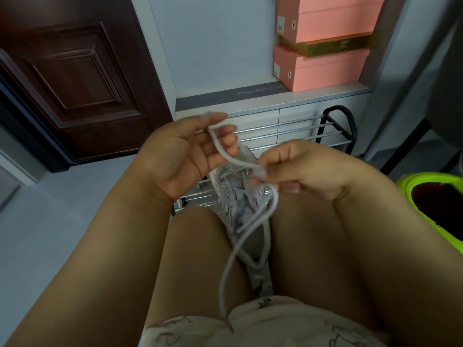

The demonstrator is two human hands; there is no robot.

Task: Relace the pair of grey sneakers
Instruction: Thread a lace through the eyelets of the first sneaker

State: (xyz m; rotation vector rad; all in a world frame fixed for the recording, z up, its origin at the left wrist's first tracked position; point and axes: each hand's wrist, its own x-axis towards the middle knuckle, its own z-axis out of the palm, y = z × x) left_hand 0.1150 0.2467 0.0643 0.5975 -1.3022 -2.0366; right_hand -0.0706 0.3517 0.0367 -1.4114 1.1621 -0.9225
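A grey sneaker (240, 196) sits wedged between a seated person's knees to steady it, while the left hand (180, 156) and right hand (300, 176) each pinch its white lace (225, 151), stretched between them, probably for threading.

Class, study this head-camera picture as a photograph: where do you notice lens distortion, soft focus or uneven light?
Head view: the wide lens bends straight lines, so the door and the shoe rack lean and curve; the left hand, right hand and lace look soft; the sneaker between the knees lies in dim shade; light is flat, without glare.
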